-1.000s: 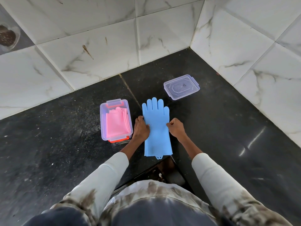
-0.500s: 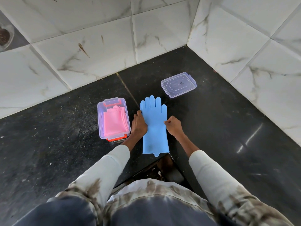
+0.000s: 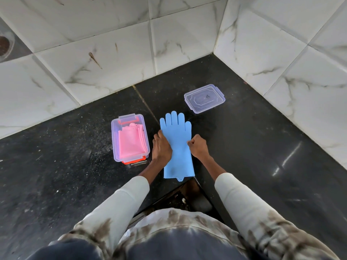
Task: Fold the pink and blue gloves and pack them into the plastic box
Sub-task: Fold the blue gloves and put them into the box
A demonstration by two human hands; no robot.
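The blue gloves (image 3: 178,145) lie flat and stacked on the black counter, fingers pointing away from me. My left hand (image 3: 161,147) rests on their left edge near the middle, fingers lying over the rubber. My right hand (image 3: 198,147) is curled and pinches the right edge at the same height. To the left stands the clear plastic box (image 3: 114,139) with red clips; the folded pink gloves (image 3: 131,142) lie inside it.
The box's clear lid (image 3: 204,98) lies flat at the back right of the black counter (image 3: 262,156). White marble-tiled walls (image 3: 112,53) close off the back and right. A dark gap opens at the counter's front edge near my body.
The hands have stayed at the glove's two side edges. The lower end of the blue gloves now looks like one aligned edge. The view has shifted slightly.
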